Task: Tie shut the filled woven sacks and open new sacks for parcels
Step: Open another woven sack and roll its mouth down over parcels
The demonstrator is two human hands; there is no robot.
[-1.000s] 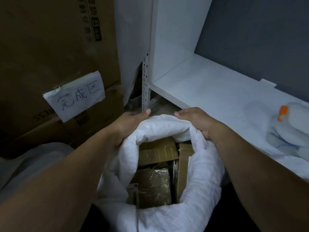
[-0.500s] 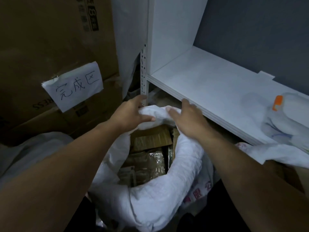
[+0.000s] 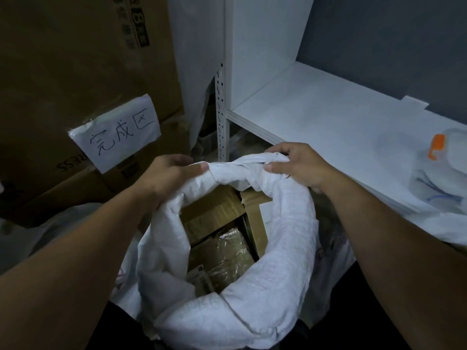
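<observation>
A white woven sack [image 3: 265, 294] stands open in front of me, its rim rolled down into a thick collar. Inside lie brown cardboard parcels [image 3: 214, 213] and a parcel wrapped in clear tape [image 3: 225, 253]. My left hand [image 3: 169, 175] grips the far left part of the rolled rim, thumb on top. My right hand [image 3: 295, 165] grips the far right part of the rim, fingers curled over bunched fabric. Both hands sit at the sack's far edge, a short gap between them.
A white shelf [image 3: 328, 117] runs along the right, with a perforated upright post [image 3: 222, 117]. White sacks with an orange mark [image 3: 437, 145] lie on the shelf at the right. Large cardboard boxes [image 3: 75, 59] with a handwritten paper sign [image 3: 116, 135] stand at the left.
Both hands have shifted apart along the far rim and now grip it more firmly; the right hand has closed over bunched fabric. The view has tilted slightly.
</observation>
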